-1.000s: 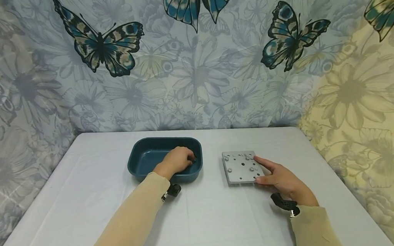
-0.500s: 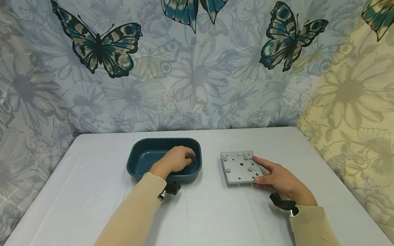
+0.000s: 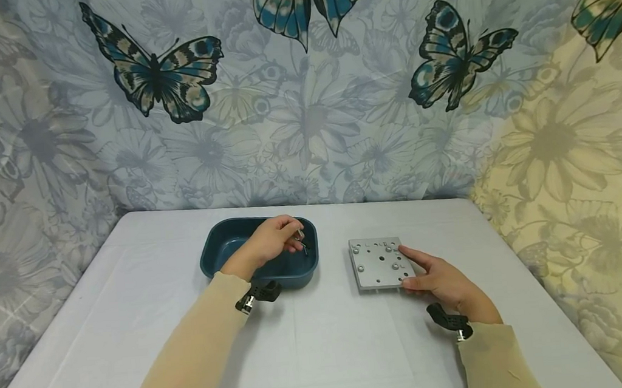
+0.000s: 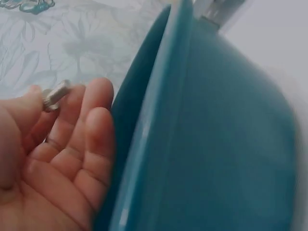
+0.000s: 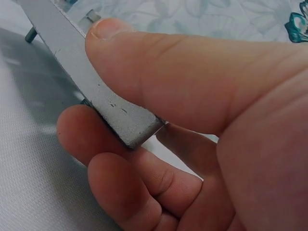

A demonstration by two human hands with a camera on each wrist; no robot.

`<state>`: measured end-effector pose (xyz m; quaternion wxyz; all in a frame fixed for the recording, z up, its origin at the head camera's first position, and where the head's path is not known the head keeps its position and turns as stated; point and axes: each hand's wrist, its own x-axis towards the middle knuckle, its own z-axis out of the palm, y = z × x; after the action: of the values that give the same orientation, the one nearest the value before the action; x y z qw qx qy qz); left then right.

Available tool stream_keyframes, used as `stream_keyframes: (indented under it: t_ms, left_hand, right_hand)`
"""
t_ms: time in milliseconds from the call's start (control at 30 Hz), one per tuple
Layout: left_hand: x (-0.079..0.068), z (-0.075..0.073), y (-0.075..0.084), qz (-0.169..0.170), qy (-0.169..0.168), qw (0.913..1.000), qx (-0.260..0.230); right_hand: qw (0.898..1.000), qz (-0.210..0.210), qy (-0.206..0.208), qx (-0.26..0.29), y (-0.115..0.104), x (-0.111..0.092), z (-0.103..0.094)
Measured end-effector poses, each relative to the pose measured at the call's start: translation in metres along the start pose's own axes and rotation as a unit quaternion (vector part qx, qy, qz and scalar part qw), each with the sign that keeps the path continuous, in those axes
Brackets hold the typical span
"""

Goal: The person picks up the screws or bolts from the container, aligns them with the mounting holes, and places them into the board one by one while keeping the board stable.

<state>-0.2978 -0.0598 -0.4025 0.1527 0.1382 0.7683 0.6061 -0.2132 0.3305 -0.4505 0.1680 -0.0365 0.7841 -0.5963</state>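
Observation:
In the head view my left hand [image 3: 271, 240] is over the right part of a dark teal plastic bin [image 3: 220, 268]. Its thumb and fingers pinch a small silver bolt [image 4: 57, 96], seen in the left wrist view. To the right, a grey metal plate [image 3: 373, 275] with several holes lies level, bolt heads [image 3: 361, 268] showing on top. My right hand [image 3: 452, 286] grips the plate's right edge, thumb on its near corner. In the right wrist view, a bolt shank [image 5: 31, 35] pokes out below the plate and fingertips curl under its corner.
Small dark metal pieces [image 3: 306, 249] show inside the bin below the left hand. Bin and plate stand on a white-covered table [image 3: 334, 350]. Behind it hangs a butterfly-print cloth [image 3: 311, 127]. Each wrist wears a black camera mount [image 3: 447, 318].
My left hand has risen from the bin's bottom and drawn slightly back left, turning so the bolt in its fingers shows. The right hand and the plate stay put.

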Motion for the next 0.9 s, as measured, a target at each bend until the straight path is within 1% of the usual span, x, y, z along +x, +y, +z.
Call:
stream_keyframes:
  t_ms: [67, 167, 233, 300, 367, 467, 633, 833, 900]
  left_hand:
    - [0.003, 0.005, 0.000, 0.007, 0.021, 0.9992, -0.033]
    - [0.007, 0.015, 0.003, 0.012, 0.055, 0.9959, -0.070]
    - [0.009, 0.022, 0.007, 0.008, 0.067, 0.9937, -0.089]
    - [0.011, 0.029, 0.013, 0.003, 0.065, 0.9927, -0.102]
    - [0.012, 0.036, 0.018, 0.001, 0.050, 0.9934, -0.103]
    - [0.013, 0.047, 0.026, 0.008, 0.025, 0.9965, -0.080]
    - [0.018, 0.067, 0.035, 0.024, -0.001, 0.9996, -0.015]
    - [0.024, 0.096, 0.039, 0.019, -0.037, 0.9991, 0.006]
    - [0.027, 0.105, 0.038, 0.024, -0.041, 0.9982, 0.035]
  right_hand:
    - [1.000, -0.005, 0.002, -0.009, 0.000, 0.000, 0.000]
    - [1.000, -0.011, 0.005, -0.024, -0.001, 0.000, 0.000]
    - [0.999, -0.013, 0.007, -0.032, -0.002, 0.000, 0.000]
    - [0.999, -0.015, 0.008, -0.040, -0.002, 0.000, 0.000]
    - [0.999, -0.015, 0.011, -0.047, -0.002, 0.000, -0.001]
    - [0.999, -0.015, 0.012, -0.049, -0.001, 0.000, -0.002]
    - [0.999, -0.014, 0.010, -0.039, 0.000, 0.000, -0.003]
    - [1.000, -0.012, 0.007, -0.013, 0.000, 0.001, -0.001]
    - [1.000, -0.010, 0.005, -0.007, 0.000, 0.002, 0.000]
